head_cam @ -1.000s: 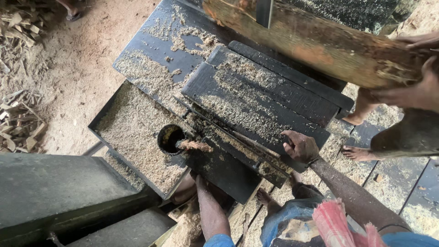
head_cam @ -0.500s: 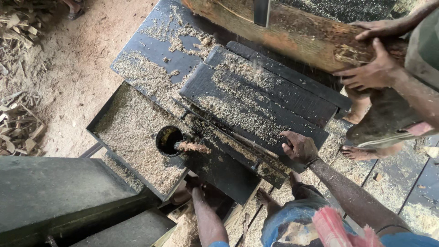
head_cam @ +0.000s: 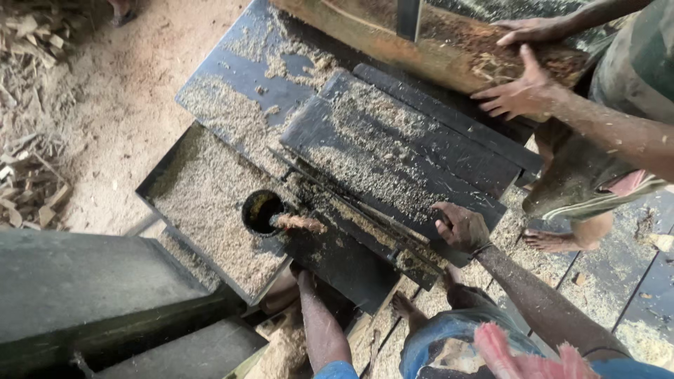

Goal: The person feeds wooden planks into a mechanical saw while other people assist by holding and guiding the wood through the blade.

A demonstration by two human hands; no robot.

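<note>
Here the right hand (head_cam: 463, 226) has its grip clamped on the near edge of a dark metal plate (head_cam: 393, 151) strewn with sawdust, atop the black machine counter (head_cam: 232, 70). The left forearm (head_cam: 319, 326) reaches under the counter below a round hole (head_cam: 260, 208); the left hand is hidden, so its grip cannot be told. A co-worker's hands (head_cam: 519, 91) press flat on a rough log (head_cam: 435, 42) at the far side, well apart from the plate's near edge
</note>
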